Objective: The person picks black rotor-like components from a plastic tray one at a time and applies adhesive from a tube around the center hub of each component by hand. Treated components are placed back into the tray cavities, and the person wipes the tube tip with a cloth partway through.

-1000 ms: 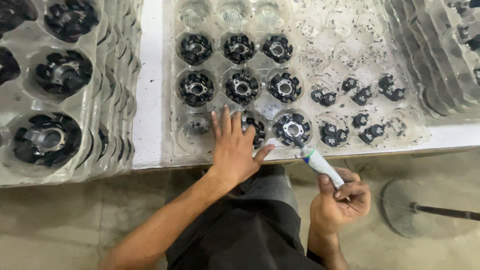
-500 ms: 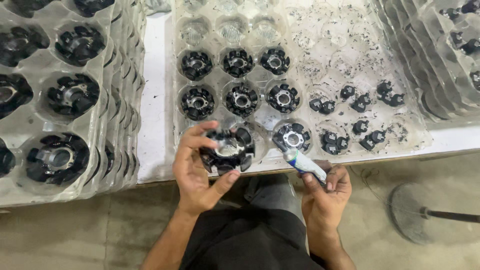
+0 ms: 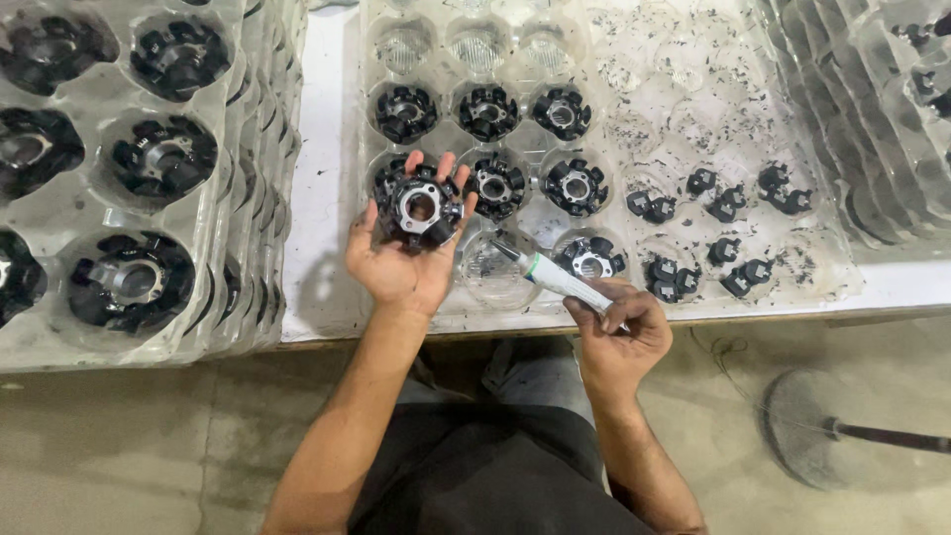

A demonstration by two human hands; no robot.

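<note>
Spreading across the white bench (image 3: 317, 149), a clear moulded tray (image 3: 604, 59) fills the 12 o'clock part of the view, with a stack of larger clear trays (image 3: 228, 327) at 9 o'clock holding bigger black round parts, and more nested trays (image 3: 862, 129) at 2 o'clock. At 4 o'clock a round stand base (image 3: 807, 441) sits on the floor.

In the middle tray, 6 black ring-shaped parts (image 3: 575, 185) rest in their pockets, with a 7th (image 3: 592, 260) at 6 o'clock of them; the 3 pockets along the far edge and the pocket (image 3: 490, 263) just beside the tube tip hold nothing. Small black clips (image 3: 728, 198) lie loose in the pockets at 3 o'clock.

The left hand (image 3: 396, 263) is cupped palm up, its grip closed loosely around 1 black ring part with a metal hub (image 3: 421, 208), lifted above the tray. The right hand (image 3: 619, 332) has its grip closed on a white tube with a green band (image 3: 560, 280), whose nozzle points toward 10 o'clock, near the held part but apart from it.

Judging by this, the held part is midway: picked out, not yet touched by the tube, with the other seated parts left to handle.
</note>
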